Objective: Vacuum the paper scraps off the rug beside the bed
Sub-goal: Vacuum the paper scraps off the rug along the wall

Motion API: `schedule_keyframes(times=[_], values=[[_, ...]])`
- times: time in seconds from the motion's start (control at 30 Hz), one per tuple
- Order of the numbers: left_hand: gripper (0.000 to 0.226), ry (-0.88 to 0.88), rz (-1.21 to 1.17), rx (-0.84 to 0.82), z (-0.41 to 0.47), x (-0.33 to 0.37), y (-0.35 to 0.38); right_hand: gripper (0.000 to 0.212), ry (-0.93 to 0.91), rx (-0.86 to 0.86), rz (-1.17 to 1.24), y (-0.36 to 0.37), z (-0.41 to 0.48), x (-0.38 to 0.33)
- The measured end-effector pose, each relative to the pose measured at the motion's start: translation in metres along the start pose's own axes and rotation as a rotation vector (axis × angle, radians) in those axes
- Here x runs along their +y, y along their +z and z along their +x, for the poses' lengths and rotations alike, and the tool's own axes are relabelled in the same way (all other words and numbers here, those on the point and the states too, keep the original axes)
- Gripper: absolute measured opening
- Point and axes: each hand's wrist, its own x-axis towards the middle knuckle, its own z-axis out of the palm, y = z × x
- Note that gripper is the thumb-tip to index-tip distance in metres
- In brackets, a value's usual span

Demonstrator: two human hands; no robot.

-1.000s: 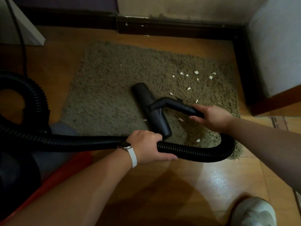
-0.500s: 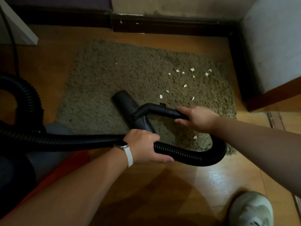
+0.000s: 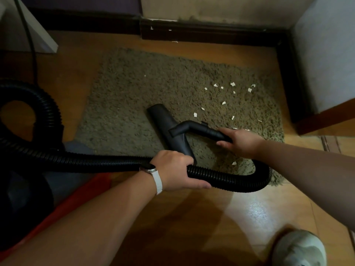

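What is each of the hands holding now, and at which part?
The left hand grips the ribbed vacuum hose along its length. The right hand holds the rigid handle tube just behind the floor nozzle.

Black floor nozzle [image 3: 169, 129] lies on shaggy rug [image 3: 130, 104] beside white paper scraps [image 3: 223, 96] (scattered right).

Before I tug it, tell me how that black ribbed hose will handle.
Likely floppy: the hose curls in a tight U below the right hand. Its ribs probably give the left hand sure grip. Pushed, it would probably buckle, not drive the nozzle.
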Motion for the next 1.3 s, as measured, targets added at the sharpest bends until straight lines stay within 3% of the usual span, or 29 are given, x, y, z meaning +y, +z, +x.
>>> schedule_keyframes(times=[0.37,0.73,0.9,1.17,1.3], values=[[0.067,0.012,0.02,-0.006,-0.004,0.004,-0.003,0.055,0.022,0.011,-0.052,0.012,-0.002,-0.002],[0.068,-0.008,-0.039,0.007,0.002,0.002,-0.007,0.033,0.032,0.311,-0.056,-0.021,-0.006,0.007],[0.067,0.005,-0.04,0.024,0.007,0.005,-0.009,0.039,0.12,0.305,0.028,-0.024,-0.012,0.025],[0.068,0.032,-0.006,0.003,0.003,0.003,-0.003,0.054,-0.091,0.138,-0.123,-0.019,-0.011,-0.004],[0.067,0.014,-0.017,0.001,0.002,0.002,-0.002,0.055,-0.094,0.128,-0.13,-0.019,-0.01,0.0]])
